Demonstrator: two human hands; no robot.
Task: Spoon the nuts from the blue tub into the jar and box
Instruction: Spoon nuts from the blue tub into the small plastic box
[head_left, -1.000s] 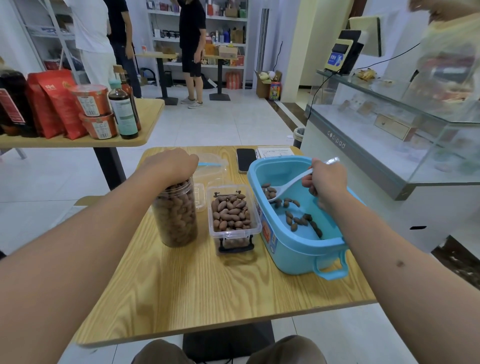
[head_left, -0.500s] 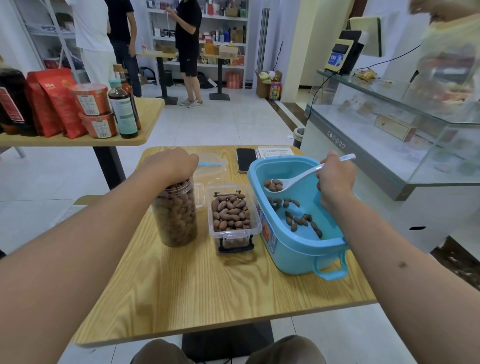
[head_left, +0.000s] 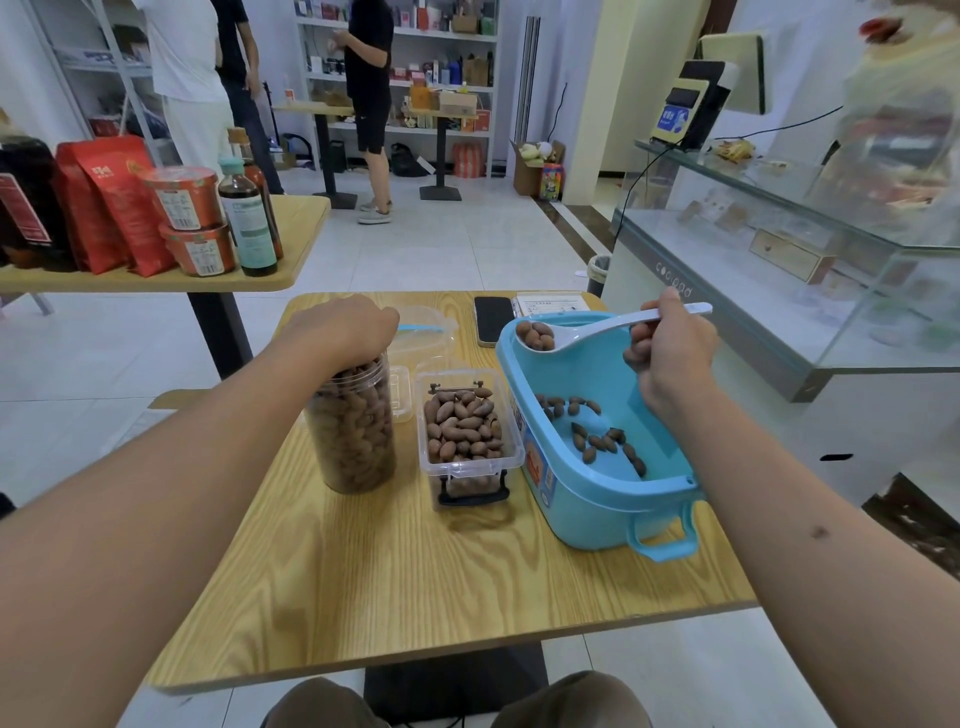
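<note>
— Shop floor, glass counter (head_left: 779, 291), shelves; what's on the wooden table (head_left: 415, 571)?
— Blue tub (head_left: 587, 483) at right, box (head_left: 467, 441) beside it, jar (head_left: 353, 426) left.
— Hands?
— Left hand (head_left: 343, 325) cups the jar's mouth. Right hand (head_left: 670, 348) grips a white spoon (head_left: 587, 332) of nuts (head_left: 537, 335) above the tub.

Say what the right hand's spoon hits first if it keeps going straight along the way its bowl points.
Likely nothing nearby: the right hand holds the spoon with its loaded bowl past the blue tub far-left rim. The phone lies lower; depth is unclear.
</note>
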